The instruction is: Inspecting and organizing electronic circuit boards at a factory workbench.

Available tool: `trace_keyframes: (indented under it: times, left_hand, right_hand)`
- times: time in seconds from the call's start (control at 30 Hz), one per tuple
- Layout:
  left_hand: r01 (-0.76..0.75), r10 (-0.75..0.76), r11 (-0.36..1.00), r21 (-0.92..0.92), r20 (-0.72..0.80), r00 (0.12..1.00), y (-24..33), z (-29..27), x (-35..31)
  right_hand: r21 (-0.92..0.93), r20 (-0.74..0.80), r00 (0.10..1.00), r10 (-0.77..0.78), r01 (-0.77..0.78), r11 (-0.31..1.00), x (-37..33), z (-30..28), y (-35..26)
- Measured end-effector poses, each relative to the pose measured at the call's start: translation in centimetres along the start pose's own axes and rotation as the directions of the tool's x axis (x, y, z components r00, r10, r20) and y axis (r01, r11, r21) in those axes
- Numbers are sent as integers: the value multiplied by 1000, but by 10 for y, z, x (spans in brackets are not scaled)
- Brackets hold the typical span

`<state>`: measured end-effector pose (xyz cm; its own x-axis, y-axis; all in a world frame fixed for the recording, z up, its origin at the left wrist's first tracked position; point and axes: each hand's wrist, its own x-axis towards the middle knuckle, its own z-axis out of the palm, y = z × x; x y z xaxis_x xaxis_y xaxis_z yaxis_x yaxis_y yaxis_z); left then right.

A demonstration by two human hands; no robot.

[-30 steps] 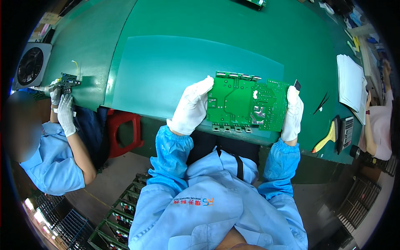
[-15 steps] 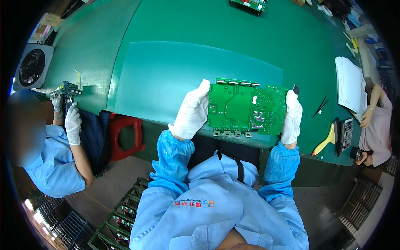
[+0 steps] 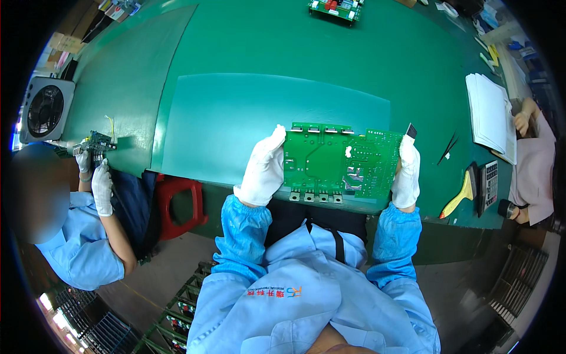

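Note:
A green printed circuit board (image 3: 321, 162) is held up in front of me, its solder side facing me. Metal-tabbed parts stick out along its near edge, and more line its far edge. My left hand (image 3: 263, 168), in a white glove, is closed on the board's left edge. At the right edge, my right hand (image 3: 407, 174), gloved too, grips it with the fingers partly hidden behind. The board is over the near edge of a smooth teal mat (image 3: 265, 100).
Right of me lie black tweezers (image 3: 447, 147), a yellow-handled brush (image 3: 461, 194), a calculator (image 3: 488, 187) and white papers (image 3: 489, 115). Another board (image 3: 336, 9) sits at the far edge. A co-worker at left handles a small board (image 3: 97, 144) near a fan (image 3: 47, 109); another person is at right.
The view has shifted a little, so the bench appears moved. Both hands still hold the board, which sits slightly lower and further left in the picture.

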<state>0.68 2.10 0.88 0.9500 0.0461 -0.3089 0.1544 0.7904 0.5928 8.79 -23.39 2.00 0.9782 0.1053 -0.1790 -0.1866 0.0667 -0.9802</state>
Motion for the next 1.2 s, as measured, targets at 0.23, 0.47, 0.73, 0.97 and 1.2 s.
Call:
trace_keyframes:
  times: [0.23,0.47,0.73,0.97,1.2]
  left_hand:
    - [-19,19,1000,-4,-1,1000,-3,-5,2]
    - [15,-17,1000,-20,-57,998,-2,-7,0]
    - [-18,18,1000,-10,-4,1000,0,2,1]
    - [-7,5,999,-54,-29,1000,0,0,1]
    - [13,-15,998,-58,-41,999,0,-1,3]
  right_hand:
    - [-9,26,999,-30,30,1000,-1,-2,-1]
    - [95,63,998,-4,-2,995,-2,-4,2]
    - [177,133,991,-18,-5,984,-4,-2,-3]
    - [179,176,984,17,-49,983,-4,-3,-8]
    - [166,149,989,9,-34,986,-4,-5,-5]
